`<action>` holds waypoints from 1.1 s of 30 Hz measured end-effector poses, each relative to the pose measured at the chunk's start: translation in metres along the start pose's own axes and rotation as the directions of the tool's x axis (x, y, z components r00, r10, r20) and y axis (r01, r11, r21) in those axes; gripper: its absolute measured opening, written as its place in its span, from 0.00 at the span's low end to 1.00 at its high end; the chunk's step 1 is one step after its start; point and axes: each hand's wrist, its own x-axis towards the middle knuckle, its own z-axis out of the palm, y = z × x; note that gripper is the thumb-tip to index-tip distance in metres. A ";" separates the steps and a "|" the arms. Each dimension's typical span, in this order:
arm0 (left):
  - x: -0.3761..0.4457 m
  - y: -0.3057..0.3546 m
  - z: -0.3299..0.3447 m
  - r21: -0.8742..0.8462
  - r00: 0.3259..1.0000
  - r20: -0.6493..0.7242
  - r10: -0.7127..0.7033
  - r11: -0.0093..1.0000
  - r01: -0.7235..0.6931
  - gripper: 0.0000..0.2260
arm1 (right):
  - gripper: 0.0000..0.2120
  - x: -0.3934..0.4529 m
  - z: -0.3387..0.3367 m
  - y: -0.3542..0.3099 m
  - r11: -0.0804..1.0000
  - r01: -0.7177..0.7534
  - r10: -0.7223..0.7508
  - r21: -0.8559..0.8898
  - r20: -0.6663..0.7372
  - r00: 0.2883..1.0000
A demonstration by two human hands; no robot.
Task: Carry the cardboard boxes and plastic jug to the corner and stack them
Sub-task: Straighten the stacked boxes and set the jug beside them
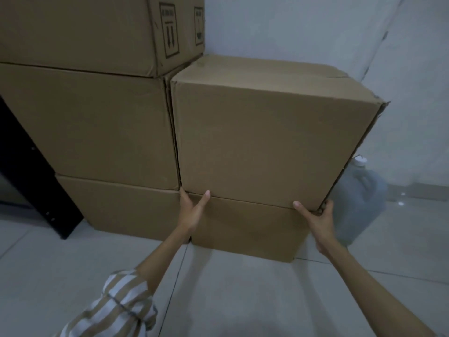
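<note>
A black panel leans at the left, cut off by the frame edge. Three brown cardboard boxes are stacked beside it. The left hand and right hand grasp the large brown cardboard box's bottom corners, fingers hidden beneath, atop a lower brown box. A translucent plastic jug, partly hidden, stands on the floor rightward.

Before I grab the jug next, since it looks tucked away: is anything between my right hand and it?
Nothing visible. The jug stands on the floor just right of the right hand, partly hidden behind the box that the hand holds.
</note>
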 end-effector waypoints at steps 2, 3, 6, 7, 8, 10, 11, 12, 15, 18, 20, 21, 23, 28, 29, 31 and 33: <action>-0.013 0.003 0.008 0.058 1.000 0.015 -0.024 0.998 0.023 0.45 | 0.34 0.001 -0.002 0.001 1.000 -0.003 0.003 -0.016 0.002 1.000; -0.018 -0.001 0.012 0.082 0.998 0.023 -0.053 0.995 0.051 0.42 | 0.34 0.001 -0.003 0.002 1.000 -0.009 0.009 -0.022 0.005 1.000; -0.026 -0.006 0.019 0.083 0.998 0.033 -0.057 0.995 0.055 0.38 | 0.33 0.001 -0.002 0.000 1.000 -0.009 0.009 -0.010 0.015 1.000; -0.026 -0.006 0.019 0.087 0.999 0.017 -0.044 0.995 0.042 0.38 | 0.33 -0.001 -0.001 0.001 1.000 0.001 0.000 -0.004 0.022 1.000; -0.027 -0.005 0.020 0.096 0.999 0.004 -0.039 0.995 0.039 0.37 | 0.32 -0.003 0.000 0.001 1.000 0.005 -0.005 -0.007 0.029 1.000; -0.031 -0.005 0.032 0.124 0.999 0.013 -0.038 0.992 0.036 0.37 | 0.31 -0.007 -0.003 -0.002 0.999 0.007 -0.005 -0.042 0.060 0.998; -0.037 -0.005 0.042 0.154 0.999 0.035 -0.030 0.988 0.024 0.36 | 0.31 -0.009 -0.007 -0.002 0.998 0.008 -0.002 -0.067 0.097 0.995; -0.045 -0.007 0.053 0.197 0.997 0.073 -0.020 0.980 0.005 0.35 | 0.33 -0.010 -0.013 -0.004 0.995 0.007 0.008 -0.098 0.154 0.988; -0.068 -0.014 0.093 0.336 0.946 0.318 0.065 0.925 -0.177 0.28 | 0.38 -0.012 -0.043 -0.012 0.960 0.042 0.067 -0.277 0.373 0.925; -0.082 -0.001 0.140 0.322 0.788 0.563 0.249 0.813 -0.486 0.19 | 0.32 -0.002 -0.081 -0.011 0.866 0.106 0.088 -0.489 0.358 0.930; -0.087 0.018 0.177 0.259 0.705 0.636 0.315 0.773 -0.579 0.17 | 0.24 0.013 -0.107 -0.008 0.793 0.132 -0.050 -0.595 0.152 0.987; -0.089 0.027 0.196 0.222 0.669 0.664 0.333 0.767 -0.602 0.18 | 0.20 0.024 -0.118 -0.007 0.762 0.124 -0.130 -0.635 0.037 0.991; -0.092 0.040 0.234 0.175 0.626 0.711 0.320 0.782 -0.598 0.20 | 0.19 0.050 -0.137 -0.007 0.720 0.103 -0.255 -0.687 -0.124 0.959; -0.088 0.049 0.290 0.253 0.639 0.747 0.185 0.809 -0.531 0.23 | 0.39 0.118 -0.144 -0.021 0.719 -0.067 -0.049 -0.691 -0.146 0.988; -0.085 0.047 0.293 0.267 0.636 0.752 0.173 0.803 -0.533 0.23 | 0.40 0.129 -0.142 -0.021 0.754 -0.083 0.013 -0.652 -0.112 0.994; -0.080 0.041 0.293 0.283 0.638 0.756 0.146 0.806 -0.520 0.23 | 0.36 0.143 -0.140 -0.021 0.839 -0.105 0.036 -0.534 -0.139 0.990; -0.077 0.037 0.285 0.273 0.643 0.753 0.144 0.820 -0.503 0.22 | 0.30 0.146 -0.139 -0.021 0.868 -0.104 0.017 -0.485 -0.182 0.983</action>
